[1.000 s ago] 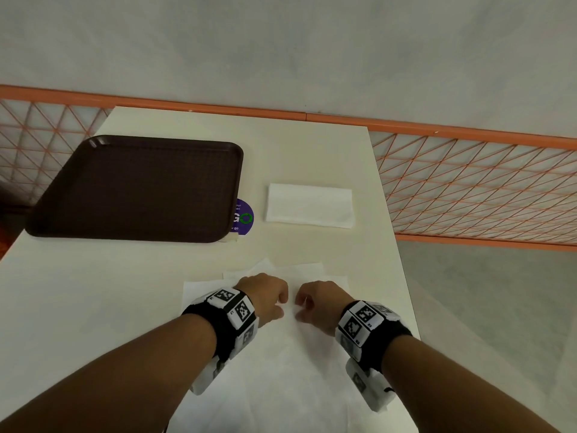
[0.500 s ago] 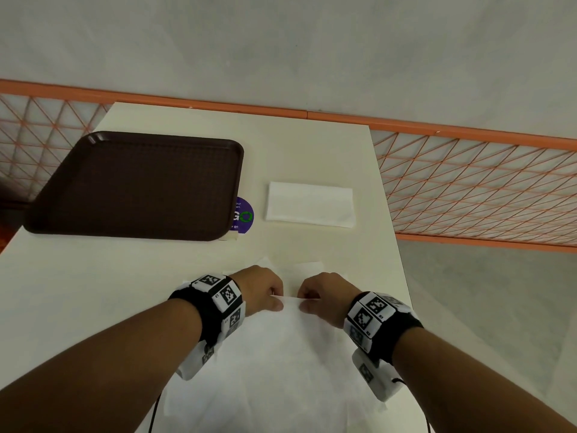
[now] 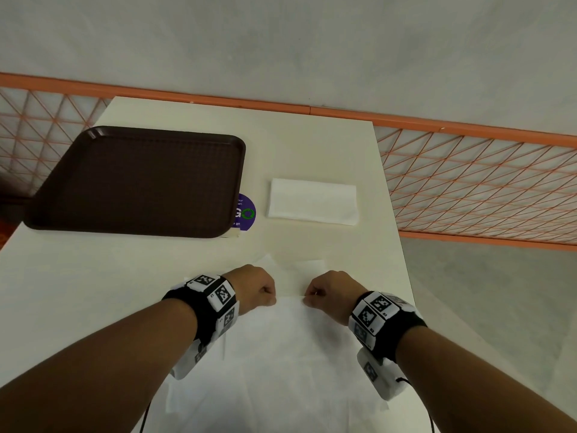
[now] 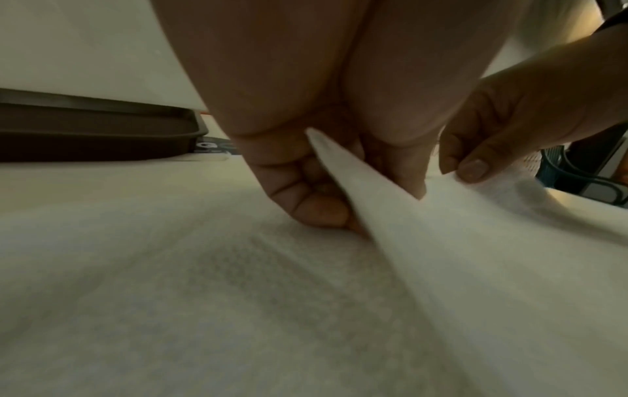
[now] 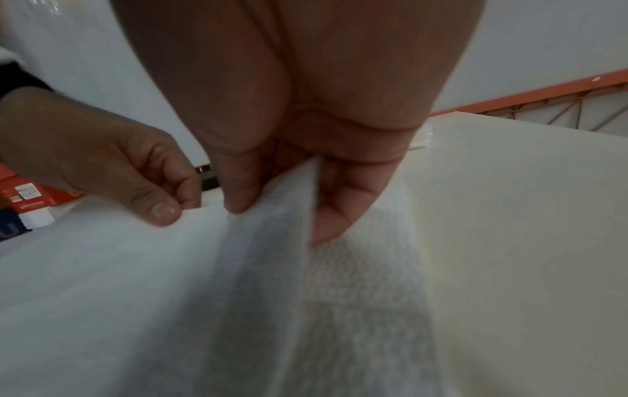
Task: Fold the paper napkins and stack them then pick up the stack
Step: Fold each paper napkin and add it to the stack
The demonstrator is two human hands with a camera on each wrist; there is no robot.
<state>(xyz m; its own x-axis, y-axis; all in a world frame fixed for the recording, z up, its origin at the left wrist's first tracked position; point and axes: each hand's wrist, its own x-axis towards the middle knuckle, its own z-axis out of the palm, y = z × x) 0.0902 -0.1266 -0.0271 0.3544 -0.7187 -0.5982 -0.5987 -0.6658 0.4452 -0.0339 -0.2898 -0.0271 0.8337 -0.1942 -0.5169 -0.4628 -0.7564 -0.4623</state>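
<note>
A white paper napkin (image 3: pixel 290 354) lies unfolded at the near edge of the cream table (image 3: pixel 312 145). Its far edge is lifted off the sheets beneath. My left hand (image 3: pixel 268 298) pinches that edge at the left and my right hand (image 3: pixel 309 300) pinches it at the right, a small gap apart. The left wrist view shows the lifted napkin (image 4: pixel 441 255) caught between my left hand's (image 4: pixel 343 204) thumb and fingers. In the right wrist view my right hand (image 5: pixel 278 209) pinches the napkin (image 5: pixel 271 282) the same way. More loose napkins (image 3: pixel 299 270) lie under it. A folded napkin (image 3: pixel 312 201) rests further back.
A dark brown tray (image 3: pixel 137 182) sits at the back left of the table, partly over a purple round sticker (image 3: pixel 246 212). The table's right edge drops to the floor (image 3: pixel 484 307). An orange lattice railing (image 3: pixel 477 182) runs behind and to the right.
Both hands took hold of the top napkin's far edge and lifted it, then drew a little apart along that edge.
</note>
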